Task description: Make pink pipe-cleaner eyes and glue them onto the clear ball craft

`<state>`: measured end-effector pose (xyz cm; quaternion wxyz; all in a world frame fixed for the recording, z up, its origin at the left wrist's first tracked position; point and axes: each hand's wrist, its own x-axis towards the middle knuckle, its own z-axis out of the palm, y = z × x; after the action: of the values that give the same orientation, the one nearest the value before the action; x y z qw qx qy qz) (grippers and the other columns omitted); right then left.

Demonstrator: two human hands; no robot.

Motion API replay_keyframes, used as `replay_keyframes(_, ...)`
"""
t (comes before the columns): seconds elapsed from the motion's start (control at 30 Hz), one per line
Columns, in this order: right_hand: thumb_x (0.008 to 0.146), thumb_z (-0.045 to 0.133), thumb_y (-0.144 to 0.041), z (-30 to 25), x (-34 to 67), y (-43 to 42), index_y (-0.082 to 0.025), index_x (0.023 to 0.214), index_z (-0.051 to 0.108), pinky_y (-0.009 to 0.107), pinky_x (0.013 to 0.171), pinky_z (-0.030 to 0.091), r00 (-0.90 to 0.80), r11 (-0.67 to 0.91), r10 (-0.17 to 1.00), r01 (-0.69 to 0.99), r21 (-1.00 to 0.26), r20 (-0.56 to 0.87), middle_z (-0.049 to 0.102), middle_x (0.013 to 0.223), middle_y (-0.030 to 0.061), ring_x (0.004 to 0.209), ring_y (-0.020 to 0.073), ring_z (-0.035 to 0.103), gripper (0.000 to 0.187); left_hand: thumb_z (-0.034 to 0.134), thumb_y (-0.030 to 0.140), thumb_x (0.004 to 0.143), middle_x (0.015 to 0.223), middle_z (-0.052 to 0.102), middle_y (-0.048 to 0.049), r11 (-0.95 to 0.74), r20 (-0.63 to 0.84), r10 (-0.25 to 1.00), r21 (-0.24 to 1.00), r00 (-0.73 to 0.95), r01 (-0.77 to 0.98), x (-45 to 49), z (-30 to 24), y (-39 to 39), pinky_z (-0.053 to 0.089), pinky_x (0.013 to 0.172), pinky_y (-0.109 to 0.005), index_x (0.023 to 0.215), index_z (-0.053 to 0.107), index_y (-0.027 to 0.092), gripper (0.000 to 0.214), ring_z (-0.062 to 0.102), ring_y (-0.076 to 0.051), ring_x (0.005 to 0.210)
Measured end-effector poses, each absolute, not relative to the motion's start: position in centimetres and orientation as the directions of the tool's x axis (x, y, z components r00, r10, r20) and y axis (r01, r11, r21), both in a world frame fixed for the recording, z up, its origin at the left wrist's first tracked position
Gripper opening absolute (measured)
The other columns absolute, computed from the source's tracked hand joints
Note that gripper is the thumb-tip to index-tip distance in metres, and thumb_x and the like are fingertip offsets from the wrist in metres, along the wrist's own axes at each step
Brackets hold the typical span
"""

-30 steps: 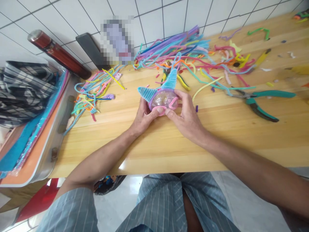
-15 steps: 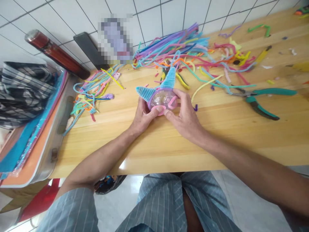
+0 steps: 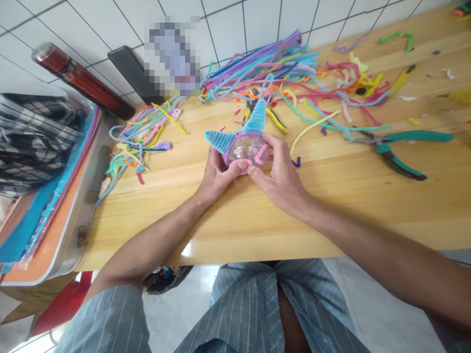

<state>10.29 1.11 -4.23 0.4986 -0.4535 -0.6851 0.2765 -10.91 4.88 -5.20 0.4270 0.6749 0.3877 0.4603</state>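
Between my two hands is a clear plastic ball with a purple fuzzy rim. Two blue cones wound from pipe cleaner stand up from its far side like ears. Pink bent pipe cleaner pieces lie against its front. My left hand is closed round the ball's left side, its thumb on the lower pink piece. My right hand grips the right side, index finger on top and thumb at the front near the left thumb. The ball's underside is hidden.
Teal-handled pliers lie open at the right. A bundle of pipe cleaners runs along the wall, and a tangled pile lies to the left. A red flask and a black phone-like slab lean behind. An orange-lidded box stands far left.
The view has shifted slightly. Both hands keep their hold on the ball, which stays nearly where it was, with no clear change in the grip.
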Motion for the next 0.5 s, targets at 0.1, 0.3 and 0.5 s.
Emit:
replay_keyframes(0.1, 0.102, 0.078, -0.049, -4.28, 10.25, 1.15, -0.029, 0.160, 0.047, 0.065, 0.125, 0.056, -0.084, 0.435, 0.897, 0.351, -0.829, 0.435, 0.063, 0.159, 0.0176, 0.148, 0.0372, 0.062, 0.069, 0.085, 0.078, 0.092, 0.166, 0.061, -0.0145, -0.346, 0.296, 0.912, 0.927, 0.284, 0.145, -11.02, -5.32, 4.92, 0.048, 0.135, -0.061, 0.180, 0.019, 0.039, 0.117, 0.061, -0.039, 0.157)
replay_keyframes(0.3, 0.102, 0.076, -0.044, -4.19, 10.13, 1.16, -0.027, 0.161, 0.045, 0.066, 0.126, 0.055, -0.097, 0.443, 0.893, 0.363, -0.820, 0.440, 0.061, 0.161, 0.0189, 0.149, 0.0372, 0.062, 0.069, 0.085, 0.078, 0.090, 0.162, 0.063, -0.0130, -0.348, 0.303, 0.917, 0.925, 0.258, 0.151, -11.17, -5.62, 5.01, 0.049, 0.134, -0.061, 0.178, 0.025, 0.038, 0.114, 0.062, -0.038, 0.154)
replay_keyframes(0.5, 0.101, 0.076, -0.040, -4.07, 10.08, 1.08, -0.027, 0.160, 0.046, 0.066, 0.127, 0.055, -0.096, 0.444, 0.893, 0.353, -0.823, 0.440, 0.062, 0.161, 0.0183, 0.150, 0.0369, 0.062, 0.067, 0.086, 0.076, 0.090, 0.161, 0.063, -0.0122, -0.337, 0.297, 0.923, 0.932, 0.246, 0.137, -10.90, -5.63, 4.87, 0.048, 0.135, -0.060, 0.178, 0.026, 0.039, 0.113, 0.064, -0.036, 0.151)
